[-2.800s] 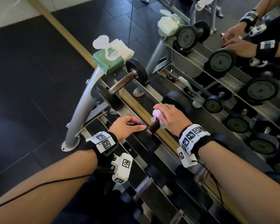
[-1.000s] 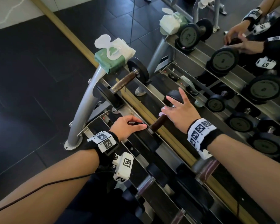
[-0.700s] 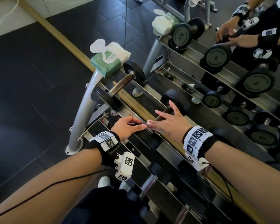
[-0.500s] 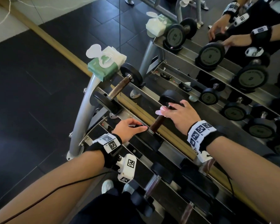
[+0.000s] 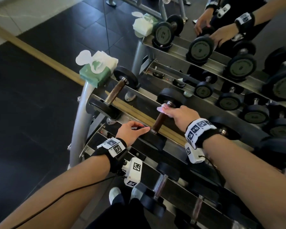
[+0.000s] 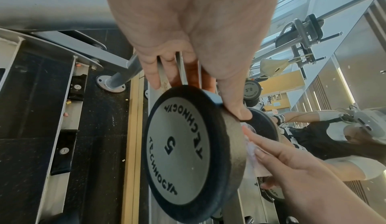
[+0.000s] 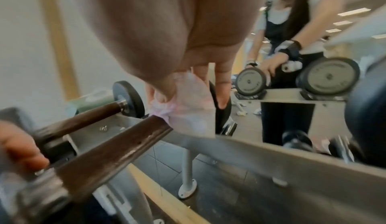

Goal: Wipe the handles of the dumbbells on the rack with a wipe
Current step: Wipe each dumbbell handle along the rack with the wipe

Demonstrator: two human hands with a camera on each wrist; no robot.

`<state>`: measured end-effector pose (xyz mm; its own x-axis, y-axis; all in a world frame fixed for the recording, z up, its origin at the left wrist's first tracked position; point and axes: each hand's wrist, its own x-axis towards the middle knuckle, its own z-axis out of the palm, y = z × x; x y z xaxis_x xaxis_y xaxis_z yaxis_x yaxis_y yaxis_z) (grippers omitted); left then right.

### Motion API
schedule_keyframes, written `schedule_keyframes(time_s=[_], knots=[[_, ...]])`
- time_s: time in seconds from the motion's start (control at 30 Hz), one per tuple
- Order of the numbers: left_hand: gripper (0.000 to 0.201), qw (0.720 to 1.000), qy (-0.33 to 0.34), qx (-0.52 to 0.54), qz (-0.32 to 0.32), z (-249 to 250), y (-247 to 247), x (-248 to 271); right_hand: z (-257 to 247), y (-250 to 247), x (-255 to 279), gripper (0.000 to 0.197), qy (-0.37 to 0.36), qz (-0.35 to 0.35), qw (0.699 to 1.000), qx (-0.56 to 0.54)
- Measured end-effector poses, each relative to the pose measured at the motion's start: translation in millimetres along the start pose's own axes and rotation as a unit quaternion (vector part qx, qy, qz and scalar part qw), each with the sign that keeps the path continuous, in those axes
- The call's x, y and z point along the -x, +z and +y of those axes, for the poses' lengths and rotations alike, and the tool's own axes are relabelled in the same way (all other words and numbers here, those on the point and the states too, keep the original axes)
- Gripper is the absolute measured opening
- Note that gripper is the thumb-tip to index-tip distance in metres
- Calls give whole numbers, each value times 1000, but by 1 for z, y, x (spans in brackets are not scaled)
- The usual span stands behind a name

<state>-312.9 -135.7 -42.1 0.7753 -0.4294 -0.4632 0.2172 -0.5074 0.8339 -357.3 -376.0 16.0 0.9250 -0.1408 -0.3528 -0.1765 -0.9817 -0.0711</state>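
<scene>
On the rack's top shelf [image 5: 139, 113] lies a black dumbbell with a brown handle [image 5: 159, 121]. My left hand [image 5: 139, 128] grips its near end plate [image 6: 183, 145], marked 5, with the thumb [image 6: 240, 112] curled over the rim. At the far end of the handle, my right hand [image 5: 167, 111] holds a pale pink wipe [image 5: 161, 109] wrapped against the bar. The right wrist view shows the wipe [image 7: 188, 112] bunched under the fingers on the handle [image 7: 117, 145]. Beyond it lies another dumbbell with a brown handle [image 5: 116, 91].
A green pack of wipes [image 5: 96, 71] sits on the rack's left post. Lower shelves hold more dumbbells [image 5: 160, 182]. A mirror behind the rack reflects the dumbbells and my hands [image 5: 221, 35]. Dark floor tiles [image 5: 31, 113] lie to the left.
My right hand has slid the wipe along the handle from its near end to its far end. The left hand has stayed on the near plate.
</scene>
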Motion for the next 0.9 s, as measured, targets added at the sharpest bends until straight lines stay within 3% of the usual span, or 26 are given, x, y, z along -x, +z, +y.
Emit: schedule_keyframes(time_s=[0.17, 0.3, 0.53, 0.73, 0.9], knots=[[30, 1000, -6, 12, -5, -2, 0, -2, -17, 26, -3, 63, 40, 7, 988, -151], [33, 1000, -10, 17, -7, -1, -1, -2, -34, 42, 20, 44, 81, 26, 990, -112], [31, 1000, -6, 16, 5, 6, 2, 5, -44, 47, 36, 59, 48, 32, 990, -125], [33, 1000, -7, 5, 17, 11, 3, 10, -24, 27, 13, 57, 57, 7, 990, -131], [30, 999, -33, 36, 22, 15, 5, 11, -39, 46, 30, 47, 77, 13, 968, -240]])
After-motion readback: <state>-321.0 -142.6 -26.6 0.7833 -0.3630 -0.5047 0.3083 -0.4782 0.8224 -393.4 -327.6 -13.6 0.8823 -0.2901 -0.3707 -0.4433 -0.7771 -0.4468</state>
